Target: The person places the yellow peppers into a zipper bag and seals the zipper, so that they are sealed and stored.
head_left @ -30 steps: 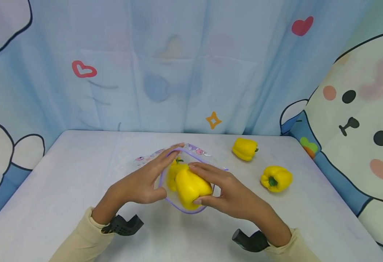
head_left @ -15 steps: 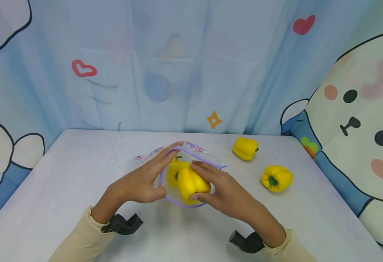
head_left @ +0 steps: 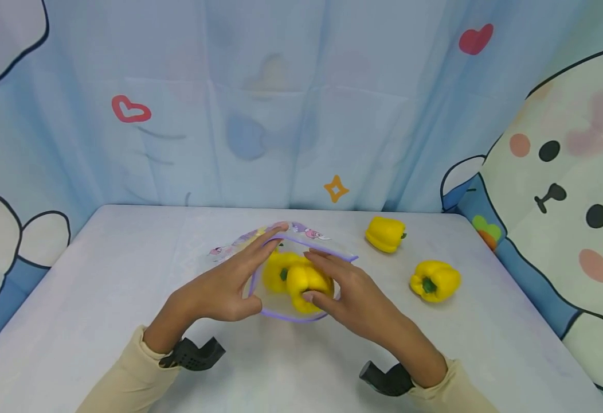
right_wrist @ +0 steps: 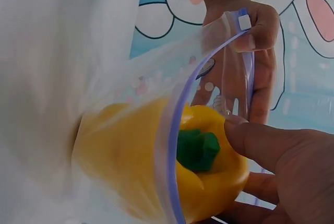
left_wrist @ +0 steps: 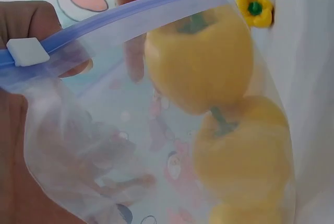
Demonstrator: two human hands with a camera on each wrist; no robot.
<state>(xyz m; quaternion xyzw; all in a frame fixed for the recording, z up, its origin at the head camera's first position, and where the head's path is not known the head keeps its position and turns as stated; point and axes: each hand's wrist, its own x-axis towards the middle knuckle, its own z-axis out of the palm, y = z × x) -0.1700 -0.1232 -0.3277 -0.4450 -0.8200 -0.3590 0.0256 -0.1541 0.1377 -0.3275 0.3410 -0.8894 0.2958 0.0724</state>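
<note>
My left hand (head_left: 224, 292) holds a clear zip bag (left_wrist: 125, 18) by its purple-edged mouth, thumb near the white slider (left_wrist: 28, 51), keeping the mouth spread wide. My right hand (head_left: 358, 292) grips a yellow bell pepper (head_left: 306, 287) at that mouth, thumb by its green stem in the right wrist view. Most of this pepper sits inside the rim. Deeper in the bag lies another yellow bell pepper (left_wrist: 242, 156), seen through the film, with more yellow (left_wrist: 245, 214) below it at the frame's bottom edge.
Two loose yellow bell peppers, one farther back (head_left: 386, 234) and one nearer (head_left: 435, 281), lie on the white table (head_left: 126, 258) to the right. A blue cartoon curtain (head_left: 260, 103) hangs behind. Each wrist wears a black camera mount.
My right hand has pushed the pepper forward, deeper into the bag's mouth, against the one inside. The bag's near rim has risen a little. My left hand has stayed in place.
</note>
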